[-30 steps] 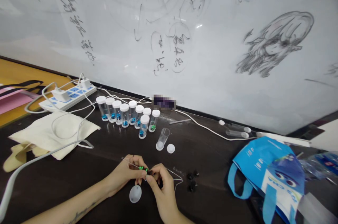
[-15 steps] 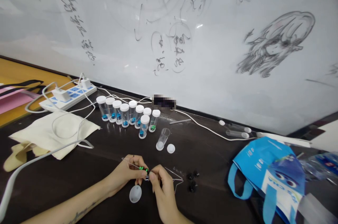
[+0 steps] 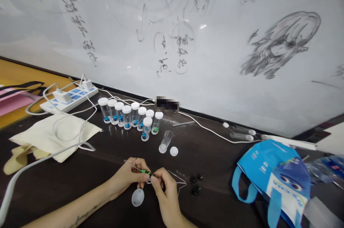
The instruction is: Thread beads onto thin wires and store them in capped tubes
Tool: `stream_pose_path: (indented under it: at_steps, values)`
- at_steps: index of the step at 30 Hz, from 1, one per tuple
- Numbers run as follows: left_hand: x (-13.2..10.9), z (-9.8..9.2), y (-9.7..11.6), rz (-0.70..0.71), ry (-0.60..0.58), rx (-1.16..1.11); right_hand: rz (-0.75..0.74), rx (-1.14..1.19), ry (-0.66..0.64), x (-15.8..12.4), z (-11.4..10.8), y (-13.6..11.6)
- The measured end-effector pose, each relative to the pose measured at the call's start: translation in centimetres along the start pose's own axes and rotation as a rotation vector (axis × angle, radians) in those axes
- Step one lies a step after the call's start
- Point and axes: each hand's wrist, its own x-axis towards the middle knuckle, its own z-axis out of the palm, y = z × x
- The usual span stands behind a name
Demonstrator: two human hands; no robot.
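Low in the middle of the head view, my left hand (image 3: 135,172) pinches a small shiny green piece (image 3: 145,171). A thin pale strand (image 3: 131,165) runs across its fingers. My right hand (image 3: 167,190) is closed beside it, thumb and finger pinched at a tiny part by the green piece; the fingertips hide most of that part. Another thin pale strand (image 3: 180,181) shows to the right of this hand. Just below my left fingers is a small round translucent dish (image 3: 138,198). Several small black pieces (image 3: 195,189) lie on the dark table right of my hands.
Several white-capped clear tubes (image 3: 127,117) with blue bits stand behind; one tube (image 3: 156,124) has green bits. An uncapped tube (image 3: 167,141) lies near a white cap (image 3: 174,151). Left are a cream cloth (image 3: 56,135) and power strip (image 3: 72,97); right, a blue bag (image 3: 268,167).
My right fingertips have shifted very slightly to the left, toward my left hand. All else looks the same.
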Motion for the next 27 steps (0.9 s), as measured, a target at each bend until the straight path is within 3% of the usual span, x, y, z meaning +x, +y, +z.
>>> stream_pose_path:
  at_steps: [5,16,20,24,27]
  values:
    - [-0.1,0.0,0.1,-0.002,-0.001,-0.004,-0.024,0.006,0.043,0.0,0.1,-0.1]
    - [-0.1,0.1,0.1,-0.015,0.007,-0.006,0.017,-0.005,0.008,0.0,0.1,-0.2]
    - [0.0,0.1,0.0,-0.007,0.019,-0.009,-0.071,0.001,0.144,-0.8,0.1,-0.6]
    - [0.1,0.2,0.0,-0.008,0.03,-0.013,-0.276,-0.178,0.222,0.6,-2.7,-1.7]
    - [0.2,0.2,-0.1,-0.016,0.035,-0.021,-0.524,-0.619,0.271,5.2,-6.7,-1.7]
